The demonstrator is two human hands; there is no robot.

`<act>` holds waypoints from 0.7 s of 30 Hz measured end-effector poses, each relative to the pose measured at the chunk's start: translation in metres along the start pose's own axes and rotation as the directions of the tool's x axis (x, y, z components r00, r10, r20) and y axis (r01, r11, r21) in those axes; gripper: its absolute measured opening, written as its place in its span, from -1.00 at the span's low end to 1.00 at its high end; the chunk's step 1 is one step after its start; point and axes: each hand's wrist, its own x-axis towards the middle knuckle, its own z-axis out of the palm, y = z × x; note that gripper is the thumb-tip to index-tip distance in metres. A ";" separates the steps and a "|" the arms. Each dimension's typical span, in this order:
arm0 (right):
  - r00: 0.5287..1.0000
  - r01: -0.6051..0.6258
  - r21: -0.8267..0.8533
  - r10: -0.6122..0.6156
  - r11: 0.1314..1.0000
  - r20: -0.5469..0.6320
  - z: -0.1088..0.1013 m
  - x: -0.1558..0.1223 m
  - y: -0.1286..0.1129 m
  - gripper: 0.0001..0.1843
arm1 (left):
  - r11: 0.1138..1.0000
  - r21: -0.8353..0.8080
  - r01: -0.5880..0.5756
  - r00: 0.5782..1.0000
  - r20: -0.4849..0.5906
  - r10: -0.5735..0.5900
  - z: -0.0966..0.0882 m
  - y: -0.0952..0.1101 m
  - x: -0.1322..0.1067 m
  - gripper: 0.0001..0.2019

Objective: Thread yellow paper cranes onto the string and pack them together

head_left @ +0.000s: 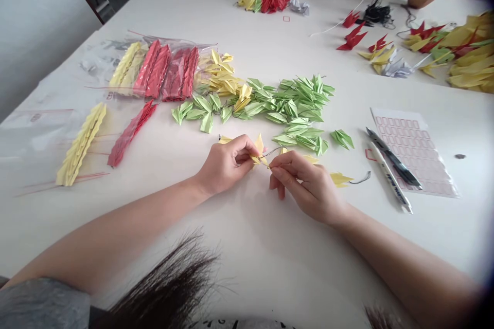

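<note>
Yellow paper piece (259, 144) is pinched in my left hand (226, 163) over the tabletop (247, 231); right hand (304, 181) nips its tip or the dark thread (274, 151) (honestly can't tell which). I'd keep tension light, no ripped folds.

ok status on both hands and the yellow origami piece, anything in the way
Left hand pinching yellow origami piece. Right hand pinched closed at its edge, contents unclear. Dark thread looping between hands. Green origami pieces just beyond, seemingly not blocking.
</note>
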 end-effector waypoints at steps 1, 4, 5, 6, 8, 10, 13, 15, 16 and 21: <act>1.000 0.023 -0.012 -0.023 1.000 -0.017 0.000 0.000 -0.001 -0.91 | 0.999 -0.041 0.022 1.000 0.002 -0.022 0.000 -0.001 0.001 -0.80; 0.989 0.076 -0.012 -0.077 0.997 -0.125 0.000 0.000 -0.002 -0.94 | 0.988 -0.132 0.082 0.997 -0.007 -0.083 -0.001 -0.001 0.003 -0.70; 0.982 0.086 0.002 -0.085 0.996 -0.167 0.000 0.000 -0.002 -0.95 | 0.983 -0.154 0.100 0.995 -0.011 -0.103 -0.001 -0.001 0.003 -0.68; 0.975 0.093 0.015 -0.088 0.996 -0.205 0.000 0.000 -0.002 -0.95 | 0.978 -0.174 0.114 0.993 -0.015 -0.118 -0.001 -0.001 0.004 -0.66; 0.963 0.102 0.022 -0.093 0.995 -0.255 0.001 0.000 -0.001 -0.95 | 0.969 -0.209 0.133 0.990 -0.016 -0.139 -0.001 0.000 0.005 -0.63; 0.956 0.115 0.020 -0.105 0.993 -0.274 0.001 -0.001 -0.001 -0.95 | 0.959 -0.239 0.152 0.988 -0.002 -0.157 -0.001 0.003 0.006 -0.61; 0.949 0.122 0.025 -0.109 0.992 -0.296 0.003 -0.001 0.000 -0.94 | 0.943 -0.277 0.186 0.982 0.038 -0.183 -0.002 0.007 0.008 -0.59; 0.948 0.113 0.025 -0.100 0.993 -0.302 0.003 -0.002 0.001 -0.93 | 0.934 -0.290 0.210 0.978 0.058 -0.201 -0.003 0.009 0.009 -0.58; 0.950 0.108 0.022 -0.097 0.994 -0.298 0.003 -0.002 0.001 -0.93 | 0.930 -0.292 0.222 0.975 0.067 -0.211 -0.003 0.009 0.009 -0.58; 0.953 0.124 0.018 -0.114 0.992 -0.281 0.005 -0.002 0.004 -0.95 | 0.921 -0.301 0.248 0.968 0.100 -0.228 -0.005 0.008 0.009 -0.57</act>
